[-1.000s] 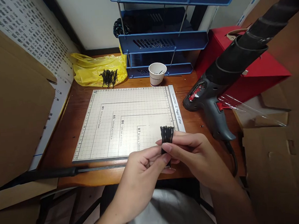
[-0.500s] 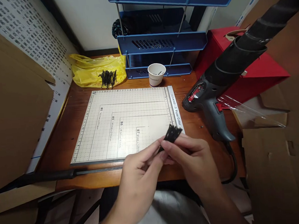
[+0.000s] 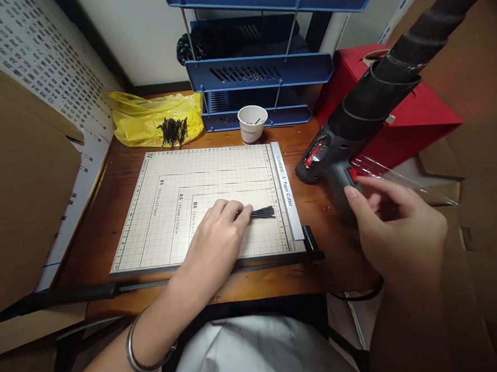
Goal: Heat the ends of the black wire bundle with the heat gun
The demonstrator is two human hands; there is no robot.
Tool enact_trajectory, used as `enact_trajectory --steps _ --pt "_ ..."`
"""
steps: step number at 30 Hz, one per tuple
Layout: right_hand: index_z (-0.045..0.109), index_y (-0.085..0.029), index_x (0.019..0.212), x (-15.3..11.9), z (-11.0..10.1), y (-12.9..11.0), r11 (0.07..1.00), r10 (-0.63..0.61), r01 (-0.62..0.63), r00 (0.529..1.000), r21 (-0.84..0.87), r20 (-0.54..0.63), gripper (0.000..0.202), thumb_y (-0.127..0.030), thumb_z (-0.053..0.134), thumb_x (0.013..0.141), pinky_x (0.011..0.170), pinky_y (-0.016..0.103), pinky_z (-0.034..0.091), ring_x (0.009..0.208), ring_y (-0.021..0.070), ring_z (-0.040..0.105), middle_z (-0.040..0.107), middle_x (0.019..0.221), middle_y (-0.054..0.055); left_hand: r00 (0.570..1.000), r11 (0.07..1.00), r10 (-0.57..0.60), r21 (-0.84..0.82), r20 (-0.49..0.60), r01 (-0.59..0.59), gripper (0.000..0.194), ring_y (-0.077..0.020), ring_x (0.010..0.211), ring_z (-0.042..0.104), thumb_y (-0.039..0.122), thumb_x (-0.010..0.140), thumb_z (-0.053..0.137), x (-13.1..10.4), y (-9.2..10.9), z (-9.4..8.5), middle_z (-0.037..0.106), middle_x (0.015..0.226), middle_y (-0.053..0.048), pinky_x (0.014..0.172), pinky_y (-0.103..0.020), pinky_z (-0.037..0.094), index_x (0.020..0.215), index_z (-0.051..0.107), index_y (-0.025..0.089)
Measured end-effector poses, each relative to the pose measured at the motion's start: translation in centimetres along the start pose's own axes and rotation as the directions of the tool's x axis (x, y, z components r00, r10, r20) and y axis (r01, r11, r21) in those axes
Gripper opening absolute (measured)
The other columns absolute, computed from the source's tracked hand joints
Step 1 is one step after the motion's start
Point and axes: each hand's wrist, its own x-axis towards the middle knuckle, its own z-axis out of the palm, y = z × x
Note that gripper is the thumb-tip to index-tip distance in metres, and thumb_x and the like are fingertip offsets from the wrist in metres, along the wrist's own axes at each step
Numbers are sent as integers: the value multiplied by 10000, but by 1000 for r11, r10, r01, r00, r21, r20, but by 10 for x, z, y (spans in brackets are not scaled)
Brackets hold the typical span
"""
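Note:
My left hand [image 3: 220, 230] rests on the paper cutter's gridded board [image 3: 150, 225], its fingers closed on a bundle of thin black cords [image 3: 262, 212]. The bundle's free ends point right, toward the metal edge strip; its other end is hidden under my hand. My right hand [image 3: 396, 222] is at the grey heat gun [image 3: 334, 147], thumb and fingers apart around the handle near the red trigger. Whether it bears any of the gun's weight cannot be seen. The cutter's long black-handled arm [image 3: 82, 292] lies lowered along the board's front edge.
A pile of short black pieces [image 3: 173, 131] lies on a yellow plastic bag [image 3: 143, 111]. A paper cup [image 3: 253, 124] with black bits stands before the blue shelf rack [image 3: 258, 72]. Behind the heat gun sits a red box [image 3: 421, 119]; cardboard [image 3: 488, 250] flanks the right.
Both hands held the bundle above the board's front. Now the left hand has laid it on the board, and the right hand has let go and moved right to the heat gun.

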Motion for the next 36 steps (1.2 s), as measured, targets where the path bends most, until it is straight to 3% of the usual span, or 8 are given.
enact_trajectory --steps 3,7,13,17,21,28,32,36 --pt "761 -225 1084 2 8 2 993 -108 108 994 41 -12 271 -380 698 871 708 299 501 695 128 592 670 912 24 999 999 -30 -25 28 31 349 -261 984 555 28 964 503 -2 3 0 635 1108 -134 832 -424 578 1298 598 65" --pt "756 -206 1009 -6 13 -4 983 -159 149 983 105 93 196 -346 655 916 662 290 486 696 137 572 666 860 35 992 992 -90 -78 88 97 347 -267 1036 536 51 978 477 -3 6 -3 605 1160 -132 890 -439 558 1307 583 91" --pt "740 -234 1130 13 8 19 984 -170 172 985 -55 32 283 -389 653 909 877 399 520 899 229 662 697 1106 77 985 971 -108 -197 137 134 315 -269 1060 520 140 983 528 -4 6 -11 582 1185 -125 917 -450 529 1291 588 115" --pt "706 -236 1226 31 10 34 993 -38 53 988 -105 147 400 -452 636 895 943 479 488 983 291 676 716 1144 99 985 966 -117 -216 126 142 306 -261 1058 528 182 989 572 -4 3 -9 593 1181 -115 916 -440 521 1286 605 119" --pt "721 -197 1192 45 17 39 992 125 -114 964 -59 237 464 -527 572 901 971 494 462 1034 308 663 734 1108 127 992 970 -116 -210 52 125 277 -258 1036 553 236 999 590 -2 2 -4 629 1161 -108 900 -439 531 1249 638 127" --pt "753 -192 1111 62 25 50 969 202 -239 911 60 359 456 -537 539 905 1064 535 415 1130 321 636 737 1160 109 996 995 -59 -80 -66 54 273 -285 1096 600 196 1010 553 -3 13 5 696 1260 -87 938 -464 533 1251 658 126" --pt "770 -223 1061 65 29 56 941 203 -288 899 176 388 372 -495 581 891 1112 489 412 1175 289 635 733 1198 73 999 998 -46 31 -27 47 527 -349 1365 488 394 1049 485 -7 25 12 565 1469 -163 1126 -536 420 1429 521 30" --pt "781 -244 1010 65 32 60 912 203 -325 888 251 413 346 -513 614 870 1092 480 455 1152 284 656 742 1173 59 996 994 -60 101 66 53 709 -337 1466 397 542 1062 346 -6 30 18 411 1579 -196 1183 -535 363 1502 412 -9"
